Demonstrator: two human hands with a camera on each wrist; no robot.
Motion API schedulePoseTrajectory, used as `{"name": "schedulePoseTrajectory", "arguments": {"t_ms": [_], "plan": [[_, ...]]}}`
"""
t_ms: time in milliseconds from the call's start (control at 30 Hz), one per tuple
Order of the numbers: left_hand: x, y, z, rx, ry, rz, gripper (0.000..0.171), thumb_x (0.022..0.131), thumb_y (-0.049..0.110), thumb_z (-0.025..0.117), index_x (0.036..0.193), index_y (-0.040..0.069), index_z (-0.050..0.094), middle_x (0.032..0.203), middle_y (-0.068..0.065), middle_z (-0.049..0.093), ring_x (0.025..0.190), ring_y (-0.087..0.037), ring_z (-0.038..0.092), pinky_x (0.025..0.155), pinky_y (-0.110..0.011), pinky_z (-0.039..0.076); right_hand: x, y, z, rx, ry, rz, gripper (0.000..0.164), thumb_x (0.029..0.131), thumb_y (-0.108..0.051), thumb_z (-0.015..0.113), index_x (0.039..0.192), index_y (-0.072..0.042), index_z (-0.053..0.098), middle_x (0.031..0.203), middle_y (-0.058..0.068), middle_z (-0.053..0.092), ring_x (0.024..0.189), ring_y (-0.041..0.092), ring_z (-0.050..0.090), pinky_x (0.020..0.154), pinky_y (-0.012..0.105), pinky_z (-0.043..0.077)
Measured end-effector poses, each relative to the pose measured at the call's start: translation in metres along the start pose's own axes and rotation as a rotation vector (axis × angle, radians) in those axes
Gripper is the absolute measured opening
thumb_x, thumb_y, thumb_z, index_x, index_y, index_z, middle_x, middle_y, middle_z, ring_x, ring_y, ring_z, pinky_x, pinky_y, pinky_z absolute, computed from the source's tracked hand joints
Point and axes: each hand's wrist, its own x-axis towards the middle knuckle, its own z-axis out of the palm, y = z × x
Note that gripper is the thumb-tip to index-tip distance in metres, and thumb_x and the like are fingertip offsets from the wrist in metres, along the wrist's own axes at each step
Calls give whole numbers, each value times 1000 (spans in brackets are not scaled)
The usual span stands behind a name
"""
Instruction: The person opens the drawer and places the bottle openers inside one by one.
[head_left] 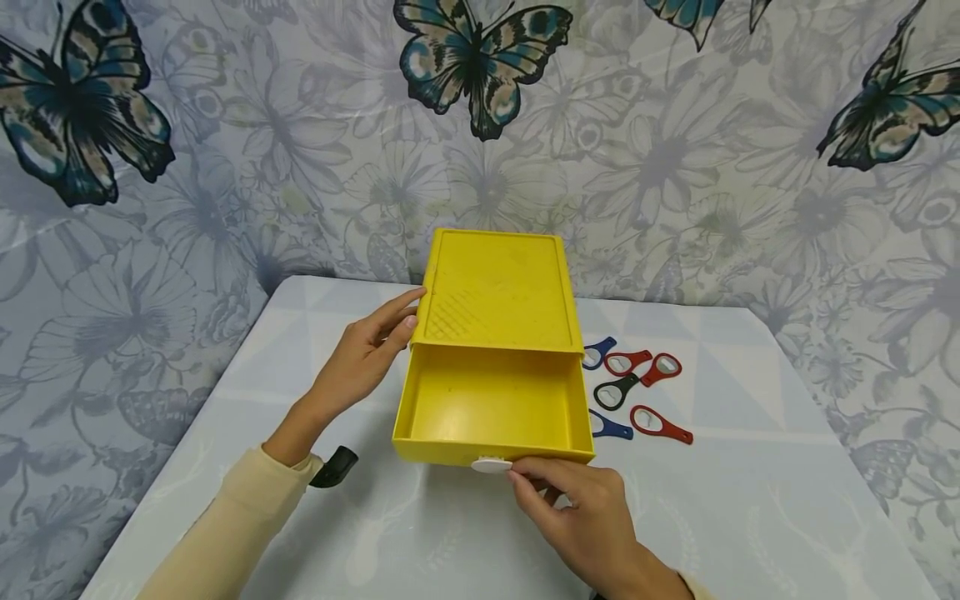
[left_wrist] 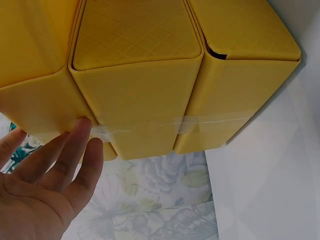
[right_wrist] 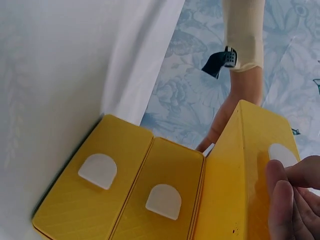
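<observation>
A yellow drawer unit (head_left: 498,287) stands on the table, its top drawer (head_left: 495,400) pulled out and bare inside. My right hand (head_left: 585,517) pinches the white handle (head_left: 492,466) on that drawer's front between thumb and fingers. Two lower drawers with white handles (right_wrist: 164,201) sit closed, as the right wrist view shows. My left hand (head_left: 363,350) rests its extended fingers against the unit's left side. In the left wrist view, the fingers (left_wrist: 80,150) lie near clear tape (left_wrist: 150,125) that runs across the unit's casings.
Right of the unit lie several small ring-headed tools with flat handles: red (head_left: 662,425), blue (head_left: 611,427) and black (head_left: 615,392). The white table (head_left: 720,500) meets a butterfly-patterned cloth (head_left: 660,167) at the back. A black strap (head_left: 334,467) hangs at my left wrist.
</observation>
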Motion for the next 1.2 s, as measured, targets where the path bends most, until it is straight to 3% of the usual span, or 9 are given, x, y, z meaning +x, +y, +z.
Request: {"name": "schedulePoseTrajectory", "arguments": {"t_ms": [200, 500, 733, 1200], "plan": [[-2, 5, 1, 0, -6, -3, 46, 101, 28, 43, 146, 26, 34, 138, -9, 51, 113, -24, 60, 90, -42, 53, -7, -5, -2, -15, 0, -7, 13, 77, -10, 77, 87, -17, 72, 72, -12, 69, 58, -9, 55, 53, 5, 46], [-2, 5, 1, 8, -4, 1, 46, 101, 29, 43, 146, 26, 35, 138, -9, 51, 113, -24, 61, 90, -42, 53, -18, -5, -1, 42, 35, -139, 9, 82, -16, 73, 90, -13, 71, 71, -4, 69, 58, -3, 57, 54, 6, 47], [-2, 5, 3, 3, -6, -9, 46, 101, 29, 42, 146, 26, 34, 138, -8, 51, 114, -24, 60, 90, -42, 53, -21, -3, -3, 24, 32, -141, 10, 83, -18, 72, 91, -13, 72, 72, -4, 70, 57, -4, 55, 55, 5, 46], [-2, 6, 2, -3, -4, -5, 46, 101, 29, 42, 146, 26, 34, 138, -9, 51, 115, -24, 60, 91, -42, 53, -19, -1, -30, 123, 131, -227, 17, 72, -9, 80, 86, -12, 71, 69, -1, 68, 59, -1, 59, 51, 8, 46]]}}
